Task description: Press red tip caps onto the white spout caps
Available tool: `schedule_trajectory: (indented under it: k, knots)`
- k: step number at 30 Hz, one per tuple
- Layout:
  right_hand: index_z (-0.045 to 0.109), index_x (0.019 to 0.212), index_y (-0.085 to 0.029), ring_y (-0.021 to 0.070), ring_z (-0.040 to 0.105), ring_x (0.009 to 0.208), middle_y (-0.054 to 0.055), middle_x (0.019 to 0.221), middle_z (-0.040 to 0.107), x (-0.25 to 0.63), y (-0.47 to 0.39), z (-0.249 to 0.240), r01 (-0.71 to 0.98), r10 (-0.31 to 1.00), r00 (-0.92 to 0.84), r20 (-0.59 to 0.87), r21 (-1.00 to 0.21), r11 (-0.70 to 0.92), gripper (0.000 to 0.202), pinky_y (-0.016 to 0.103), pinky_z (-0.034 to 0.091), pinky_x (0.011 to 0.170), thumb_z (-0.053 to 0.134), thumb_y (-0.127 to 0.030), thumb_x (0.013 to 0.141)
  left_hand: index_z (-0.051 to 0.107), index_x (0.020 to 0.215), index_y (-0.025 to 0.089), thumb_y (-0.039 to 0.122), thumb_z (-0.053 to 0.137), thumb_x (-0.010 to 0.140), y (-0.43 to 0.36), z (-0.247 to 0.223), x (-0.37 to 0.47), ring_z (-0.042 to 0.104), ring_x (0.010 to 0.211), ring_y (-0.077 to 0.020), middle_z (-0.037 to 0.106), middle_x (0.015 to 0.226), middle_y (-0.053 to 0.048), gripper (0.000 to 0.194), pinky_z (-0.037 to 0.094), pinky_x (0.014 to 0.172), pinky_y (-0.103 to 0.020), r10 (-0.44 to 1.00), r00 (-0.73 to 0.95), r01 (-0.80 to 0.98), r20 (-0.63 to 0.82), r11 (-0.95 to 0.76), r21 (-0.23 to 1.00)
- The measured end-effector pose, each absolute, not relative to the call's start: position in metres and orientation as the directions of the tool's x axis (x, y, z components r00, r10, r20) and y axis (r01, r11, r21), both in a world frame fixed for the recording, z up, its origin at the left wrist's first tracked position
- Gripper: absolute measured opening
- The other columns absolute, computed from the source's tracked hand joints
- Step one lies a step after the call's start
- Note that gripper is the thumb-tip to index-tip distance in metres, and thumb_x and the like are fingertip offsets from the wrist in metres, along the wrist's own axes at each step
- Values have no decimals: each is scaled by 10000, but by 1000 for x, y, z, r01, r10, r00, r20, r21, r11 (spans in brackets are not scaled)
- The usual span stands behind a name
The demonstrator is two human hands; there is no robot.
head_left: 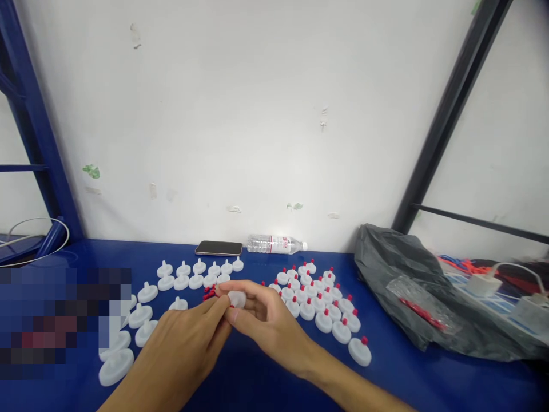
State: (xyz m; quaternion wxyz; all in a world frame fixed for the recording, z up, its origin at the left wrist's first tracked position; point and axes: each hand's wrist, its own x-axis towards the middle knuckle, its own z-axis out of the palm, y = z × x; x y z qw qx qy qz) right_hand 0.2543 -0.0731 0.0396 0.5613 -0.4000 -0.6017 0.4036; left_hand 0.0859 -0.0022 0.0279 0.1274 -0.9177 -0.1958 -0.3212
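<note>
Both my hands meet over the middle of the blue table. A white plastic cap [237, 298] is between them, gripped by the thumb and fingers of my right hand [270, 312]. My left hand [201, 326] presses its fingers together against the cap's near side, where a bit of red shows; what its fingertips hold is hidden. Just behind my fingers lies a small pile of red tips [209, 293]. To the left stand several white nozzle caps without red [140, 315]. On the right, several white caps with red tips [342, 331] stand in a cluster.
Against the wall lie a phone [218, 248] and a clear plastic bottle [274, 244]. A grey plastic bag [386, 274] covers the table's right side, with a clear packet of red pieces [422, 312] on it. Cords and white plugs [484, 283] lie farther right.
</note>
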Motion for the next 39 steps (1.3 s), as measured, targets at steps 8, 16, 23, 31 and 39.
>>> schedule_trajectory:
  k: [8, 16, 23, 31, 39]
  knots:
    - [736, 1092, -199, 205, 758, 985, 64, 1064, 788, 255, -68, 41, -146, 950, 42, 309, -939, 312, 278, 317, 590, 903, 772, -331, 850, 579, 896, 259, 295, 457, 994, -23, 37, 86, 550, 493, -133, 617, 683, 52, 160, 400, 513, -268, 561, 455, 449, 692, -815, 365]
    - [779, 988, -192, 196, 772, 898, 58, 971, 794, 254, -73, 45, -242, 921, -85, 380, -905, 350, 190, 280, 589, 824, 783, -261, 811, 515, 1426, 238, 674, 809, 714, -29, 38, 108, 745, 1032, -311, 758, 1117, -107, 885, 579, 941, -419, 811, 574, -189, 111, 0, 982]
    - [795, 996, -160, 238, 761, 973, 100, 1045, 789, 256, -69, 42, -313, 933, -130, 335, -907, 282, 234, 362, 571, 932, 769, -235, 776, 763, 1111, 173, 597, 904, 662, -24, 40, 110, 741, 1076, -331, 804, 1045, -118, 634, 579, 966, -390, 731, 676, -248, 94, 105, 963]
    - [784, 918, -179, 245, 762, 973, 78, 1011, 790, 253, -70, 45, -352, 934, -142, 327, -899, 261, 184, 367, 571, 921, 735, -189, 741, 781, 1133, 167, 636, 937, 563, -15, 25, 109, 756, 863, -277, 795, 853, -77, 754, 599, 789, -315, 798, 592, -239, 111, 42, 970]
    - [749, 914, -181, 232, 762, 985, 82, 1046, 786, 256, -69, 43, -364, 950, -136, 280, -906, 215, 166, 354, 573, 908, 814, -269, 789, 758, 1180, 163, 620, 886, 667, -23, 34, 110, 769, 987, -327, 816, 979, -107, 699, 616, 902, -385, 820, 562, -213, 107, 19, 977]
